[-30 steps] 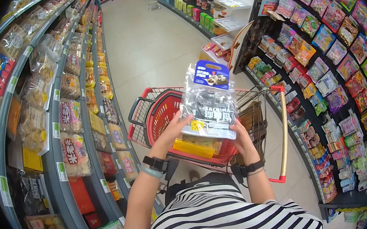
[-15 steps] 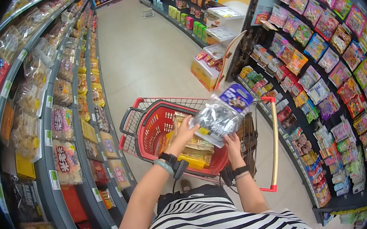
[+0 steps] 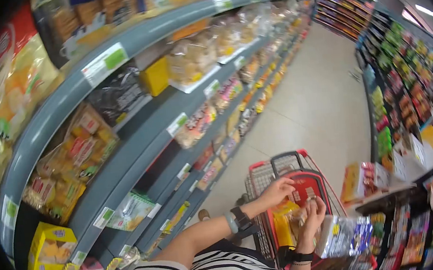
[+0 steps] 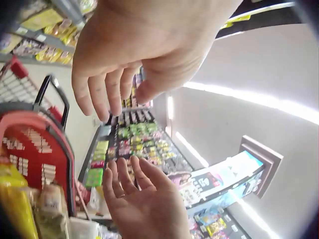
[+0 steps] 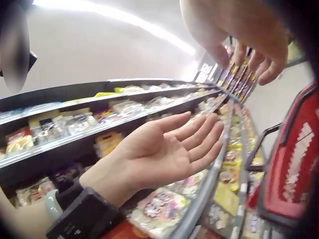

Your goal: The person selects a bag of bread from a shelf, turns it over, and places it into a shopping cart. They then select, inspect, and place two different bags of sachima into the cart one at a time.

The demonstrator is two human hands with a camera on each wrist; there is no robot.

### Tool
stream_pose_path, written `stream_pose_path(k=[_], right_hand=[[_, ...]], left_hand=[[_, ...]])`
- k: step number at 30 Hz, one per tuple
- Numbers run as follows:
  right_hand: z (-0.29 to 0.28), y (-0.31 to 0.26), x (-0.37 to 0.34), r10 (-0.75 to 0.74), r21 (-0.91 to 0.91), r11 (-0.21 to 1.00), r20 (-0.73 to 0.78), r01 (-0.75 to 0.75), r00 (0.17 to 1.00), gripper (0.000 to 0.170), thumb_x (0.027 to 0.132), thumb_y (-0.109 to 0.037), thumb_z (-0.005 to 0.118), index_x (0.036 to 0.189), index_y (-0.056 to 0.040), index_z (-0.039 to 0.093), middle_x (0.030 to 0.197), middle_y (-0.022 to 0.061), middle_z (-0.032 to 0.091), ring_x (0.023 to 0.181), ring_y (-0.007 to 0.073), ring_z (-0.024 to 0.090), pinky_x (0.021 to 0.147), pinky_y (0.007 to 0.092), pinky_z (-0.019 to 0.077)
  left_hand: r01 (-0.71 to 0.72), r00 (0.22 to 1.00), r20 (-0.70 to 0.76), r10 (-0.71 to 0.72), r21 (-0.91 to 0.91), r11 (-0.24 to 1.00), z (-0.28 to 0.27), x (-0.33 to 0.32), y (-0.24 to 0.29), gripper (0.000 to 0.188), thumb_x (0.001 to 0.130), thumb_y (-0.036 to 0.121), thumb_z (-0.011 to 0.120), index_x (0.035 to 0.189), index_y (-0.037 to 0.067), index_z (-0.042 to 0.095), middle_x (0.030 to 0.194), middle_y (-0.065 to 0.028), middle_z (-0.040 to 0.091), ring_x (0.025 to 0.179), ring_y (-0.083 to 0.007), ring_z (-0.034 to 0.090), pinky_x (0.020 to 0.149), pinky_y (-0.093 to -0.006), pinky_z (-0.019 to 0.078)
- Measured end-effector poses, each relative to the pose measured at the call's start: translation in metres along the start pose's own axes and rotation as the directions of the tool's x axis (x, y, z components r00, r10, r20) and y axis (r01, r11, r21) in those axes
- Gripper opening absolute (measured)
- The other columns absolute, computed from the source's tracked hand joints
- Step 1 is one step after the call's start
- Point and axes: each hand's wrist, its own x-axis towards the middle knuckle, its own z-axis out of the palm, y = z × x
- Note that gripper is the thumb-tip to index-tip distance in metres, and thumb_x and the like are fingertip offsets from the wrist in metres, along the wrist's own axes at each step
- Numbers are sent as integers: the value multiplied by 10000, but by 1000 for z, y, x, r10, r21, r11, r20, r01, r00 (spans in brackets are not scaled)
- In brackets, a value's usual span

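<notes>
My left hand (image 3: 278,191) hangs over the red basket (image 3: 314,184) in the cart, fingers loosely bent and holding nothing. Close by, my right hand (image 3: 314,218) is raised over the basket's near side, also empty, its fingers loosely bent. Beside the right wrist lies a silver and blue package (image 3: 344,235) at the cart's handle end; what it rests on is hidden. Yellow packs (image 3: 285,222) sit in the basket. The left wrist view has the left hand (image 4: 149,45) above the right hand (image 4: 147,204), apart from it.
Shelves (image 3: 156,117) of bagged snacks run along the left, close to the cart. The tiled aisle floor (image 3: 298,110) stretches ahead. On the right stand a display box of snacks (image 3: 366,178) and more racks.
Both hands have let go of the silver and blue package, which now lies at the cart's handle end. The head view has swung left towards the shelves.
</notes>
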Motion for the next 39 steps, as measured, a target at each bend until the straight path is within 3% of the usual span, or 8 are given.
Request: stream_pose_path(k=[4,15,17,26,31,36,38,39], right_hand=[[120,-40,-6,-6,17,1000,359,0,933,289,865,-121,571,1137,-29,535,1048,66,571,973,143,535,817,259,437],[382,-109,-46,-243,247,968,864,49,441,291,868,-54,566,1153,-12,528,1184,73,513,1083,165,505,883,306,434],[425,-113,-55,-332,325,942,883,80,332,358,862,-86,587,1200,-11,497,1213,100,504,1124,190,488,900,322,428],[542,-108,-78,-282,262,958,928,114,244,371,842,-82,574,1180,28,468,1196,202,519,1076,285,537,818,358,466],[563,-77,-92,-596,436,747,773,502,215,387,697,-37,596,1071,25,520,1004,232,556,964,451,475,878,466,363],[573,-69,-88,-618,456,692,775,560,132,376,703,2,585,1068,40,501,1059,227,540,992,404,506,885,411,386],[561,-85,-93,-444,403,894,858,197,260,347,726,49,559,1067,56,489,994,200,577,1035,309,529,888,346,393],[559,-81,-93,-461,394,882,837,260,295,299,756,75,531,1052,67,487,944,177,602,1004,239,552,852,301,412]], left_hand=[[-422,880,-280,385,-84,903,-72,-31,57,312,907,149,545,1181,18,477,1072,-86,601,1014,-149,571,851,-268,456],[-566,137,-780,611,445,695,-207,-161,198,490,877,65,536,1327,29,346,1392,-121,340,1291,-247,311,1031,-370,296],[-568,118,-796,594,437,697,-224,-172,200,562,877,103,547,1374,38,294,1440,-117,261,1337,-272,216,1070,-420,211],[-574,74,-849,523,393,719,-238,-192,206,630,856,68,529,1406,-18,234,1479,-117,192,1371,-246,138,1100,-367,105],[-578,7,-859,512,415,703,-243,-190,205,634,870,62,523,1414,-15,205,1488,-111,162,1370,-233,151,1084,-364,172],[-606,-22,-873,487,399,688,-238,-190,209,662,876,70,525,1425,-7,163,1495,-114,135,1371,-211,146,1081,-349,185],[-581,-41,-871,490,420,698,-238,-187,206,676,875,75,528,1430,1,149,1498,-119,123,1375,-205,136,1083,-345,182],[-574,-56,-864,501,438,692,-240,-184,204,691,872,82,533,1435,11,137,1500,-125,114,1379,-209,121,1084,-341,180]])
